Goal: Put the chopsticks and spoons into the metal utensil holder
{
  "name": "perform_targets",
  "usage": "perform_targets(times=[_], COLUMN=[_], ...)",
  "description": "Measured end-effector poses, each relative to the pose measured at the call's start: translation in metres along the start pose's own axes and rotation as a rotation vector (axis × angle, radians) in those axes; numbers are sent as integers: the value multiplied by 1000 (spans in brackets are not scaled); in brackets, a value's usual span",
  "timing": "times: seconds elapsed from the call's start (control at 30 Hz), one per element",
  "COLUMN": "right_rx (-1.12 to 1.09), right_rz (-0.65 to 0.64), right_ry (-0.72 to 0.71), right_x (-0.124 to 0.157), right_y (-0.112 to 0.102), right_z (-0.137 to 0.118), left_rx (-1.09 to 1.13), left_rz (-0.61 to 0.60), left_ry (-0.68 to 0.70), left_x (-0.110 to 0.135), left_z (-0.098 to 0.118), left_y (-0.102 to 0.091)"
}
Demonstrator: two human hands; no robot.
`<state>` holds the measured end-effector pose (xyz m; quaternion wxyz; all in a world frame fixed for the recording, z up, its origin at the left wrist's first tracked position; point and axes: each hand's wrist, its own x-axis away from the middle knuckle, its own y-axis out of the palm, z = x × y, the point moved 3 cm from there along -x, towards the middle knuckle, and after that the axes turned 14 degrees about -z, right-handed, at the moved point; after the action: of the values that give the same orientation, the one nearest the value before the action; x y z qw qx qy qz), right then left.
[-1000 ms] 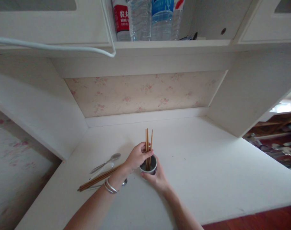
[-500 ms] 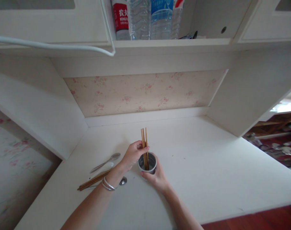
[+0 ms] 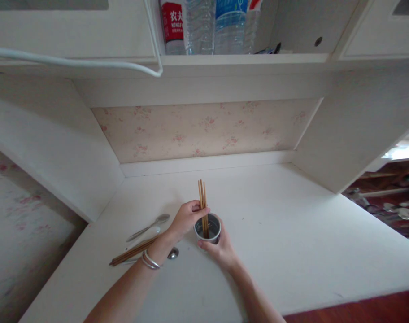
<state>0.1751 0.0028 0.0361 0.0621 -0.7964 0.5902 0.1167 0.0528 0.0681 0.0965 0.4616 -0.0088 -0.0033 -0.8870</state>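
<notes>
A small metal cup [image 3: 212, 234] stands on the white desk [image 3: 292, 242]. My right hand [image 3: 218, 249] wraps round its near side and holds it. Wooden chopsticks [image 3: 202, 197] stand upright in the cup, leaning to its left rim. My left hand [image 3: 186, 218], with bangles on the wrist, pinches these chopsticks just above the rim. More chopsticks [image 3: 133, 252] lie flat on the desk to the left, under my left forearm.
A metal spoon [image 3: 148, 228] lies left of the cup, and another spoon bowl [image 3: 172, 254] shows by my left wrist. Water bottles [image 3: 204, 27] stand on the shelf above. A white cable [image 3: 73, 65] runs along the cabinet. The desk's alcove walls close in left and right.
The chopsticks in the cup have been gathered from a spread to a tight bundle and tilted to the left. Both hands stay at the cup.
</notes>
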Motion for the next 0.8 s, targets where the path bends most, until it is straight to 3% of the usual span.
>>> perform_targets(times=[0.3, 0.57, 0.8], right_rx=[13, 30, 79], right_rz=[0, -27, -49], right_ry=[2, -16, 65], right_x=[0, 4, 13], right_y=[-1, 1, 0], right_z=[3, 4, 4], left_rx=[70, 32, 93], left_rz=[-3, 23, 0], left_ry=[-5, 130, 172], left_x=[8, 49, 47], left_z=[-2, -37, -37], left_y=[0, 21, 29])
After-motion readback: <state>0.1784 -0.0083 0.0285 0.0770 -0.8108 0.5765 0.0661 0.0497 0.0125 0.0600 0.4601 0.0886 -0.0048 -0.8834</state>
